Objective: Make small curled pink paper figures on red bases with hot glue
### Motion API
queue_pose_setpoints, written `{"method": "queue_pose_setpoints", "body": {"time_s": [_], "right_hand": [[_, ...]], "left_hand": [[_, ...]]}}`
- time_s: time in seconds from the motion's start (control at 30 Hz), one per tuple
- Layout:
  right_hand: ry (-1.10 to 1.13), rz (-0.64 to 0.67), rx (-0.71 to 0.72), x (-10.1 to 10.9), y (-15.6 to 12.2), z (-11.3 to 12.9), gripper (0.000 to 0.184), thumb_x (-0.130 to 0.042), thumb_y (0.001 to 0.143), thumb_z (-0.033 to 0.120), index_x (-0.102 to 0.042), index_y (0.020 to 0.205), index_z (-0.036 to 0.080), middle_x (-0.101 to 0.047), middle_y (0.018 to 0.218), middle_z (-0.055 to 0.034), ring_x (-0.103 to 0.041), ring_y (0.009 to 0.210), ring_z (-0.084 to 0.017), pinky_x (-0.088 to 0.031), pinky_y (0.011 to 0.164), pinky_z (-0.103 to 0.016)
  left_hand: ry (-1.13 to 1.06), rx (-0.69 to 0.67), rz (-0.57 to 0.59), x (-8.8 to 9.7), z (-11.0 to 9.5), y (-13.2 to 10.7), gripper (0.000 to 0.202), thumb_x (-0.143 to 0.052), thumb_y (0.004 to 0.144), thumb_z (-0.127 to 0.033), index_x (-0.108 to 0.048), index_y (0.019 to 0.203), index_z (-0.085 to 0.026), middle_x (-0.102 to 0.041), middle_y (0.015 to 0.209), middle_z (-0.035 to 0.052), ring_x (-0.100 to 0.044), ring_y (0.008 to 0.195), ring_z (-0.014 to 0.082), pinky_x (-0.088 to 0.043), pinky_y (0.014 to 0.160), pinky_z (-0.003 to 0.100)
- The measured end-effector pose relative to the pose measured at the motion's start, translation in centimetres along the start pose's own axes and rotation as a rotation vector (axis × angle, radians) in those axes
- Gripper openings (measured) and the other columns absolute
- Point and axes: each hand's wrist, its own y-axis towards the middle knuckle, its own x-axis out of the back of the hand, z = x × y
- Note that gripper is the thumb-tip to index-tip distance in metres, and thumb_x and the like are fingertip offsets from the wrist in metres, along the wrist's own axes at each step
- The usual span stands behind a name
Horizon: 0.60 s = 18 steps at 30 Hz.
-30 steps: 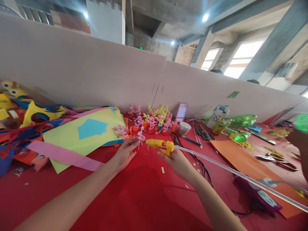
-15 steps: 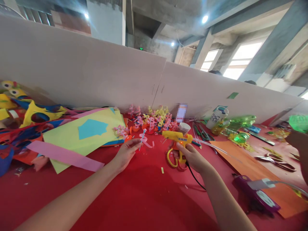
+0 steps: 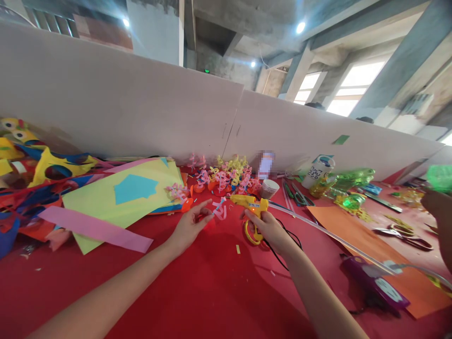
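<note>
My left hand (image 3: 192, 225) pinches a small pink curled paper strip (image 3: 221, 213) with a pale blue piece along it, just above the red table; the exact grip at the fingertips is small and blurred. In my right hand (image 3: 270, 230) is a yellow hot glue gun (image 3: 250, 202), its nozzle pointing left toward the strip. A long clear glue stick (image 3: 328, 234) trails from the back of the gun. Behind both hands stands a cluster of pink and yellow paper curls (image 3: 222, 176) on orange bases. Below the gun lie yellow-handled scissors (image 3: 251, 235).
Paper sheets (image 3: 95, 202) and a pink strip (image 3: 99, 230) lie on the left. To the right are orange paper (image 3: 339, 226), a purple power strip (image 3: 374, 285), scissors (image 3: 404, 238) and a white cup (image 3: 270, 189). Another person's hand (image 3: 436, 207) holds something green. A pale partition (image 3: 141, 108) borders the table.
My right hand has brought the glue gun left and slightly forward, closer to the strip. My left hand has shifted slightly right, its fingers more spread and the curl tilted.
</note>
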Motion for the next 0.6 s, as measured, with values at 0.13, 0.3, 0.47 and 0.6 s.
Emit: {"method": "queue_pose_setpoints", "body": {"time_s": [0.13, 0.3, 0.47, 0.6], "right_hand": [[0.113, 0.008, -0.005, 0.3, -0.1, 0.0, 0.047, -0.060, 0.068, 0.059, -0.062, 0.077, 0.013, -0.041, 0.052, 0.0054, -0.036, 0.047, -0.008, -0.027, 0.044, -0.022], [0.271, -0.022, -0.023, -0.2, -0.1, 0.0, 0.044, -0.073, 0.057, 0.049, -0.058, 0.079, 0.014, -0.047, 0.055, 0.0055, -0.039, 0.049, -0.008, -0.029, 0.047, -0.021], [0.262, -0.130, -0.067, -1.0, 0.3, -0.5, 0.046, -0.071, 0.055, 0.053, -0.059, 0.075, 0.013, -0.049, 0.053, 0.0047, -0.039, 0.047, -0.008, -0.027, 0.044, -0.022], [0.278, -0.164, -0.053, -0.7, 0.5, -1.0, 0.048, -0.069, 0.057, 0.055, -0.062, 0.080, 0.013, -0.050, 0.057, 0.0035, -0.042, 0.049, -0.009, -0.029, 0.045, -0.021]], "left_hand": [[-0.016, -0.011, 0.018, -0.2, 0.1, -0.1, 0.046, -0.071, 0.067, -0.023, -0.062, 0.113, -0.022, -0.061, 0.079, -0.0008, -0.058, 0.082, 0.0157, -0.040, 0.082, 0.026], [-0.047, 0.017, 0.023, -0.7, -0.2, -0.4, 0.046, -0.072, 0.067, -0.023, -0.062, 0.112, -0.022, -0.062, 0.079, -0.0008, -0.058, 0.080, 0.0149, -0.041, 0.080, 0.026], [-0.115, 0.079, 0.051, -1.2, -0.6, -0.9, 0.048, -0.073, 0.067, -0.023, -0.059, 0.113, -0.021, -0.065, 0.077, 0.0006, -0.059, 0.074, 0.0157, -0.042, 0.071, 0.026], [-0.137, 0.088, 0.045, -1.0, -0.6, -0.9, 0.044, -0.073, 0.067, -0.023, -0.059, 0.108, -0.022, -0.066, 0.076, 0.0003, -0.059, 0.073, 0.0151, -0.042, 0.069, 0.024]]}}
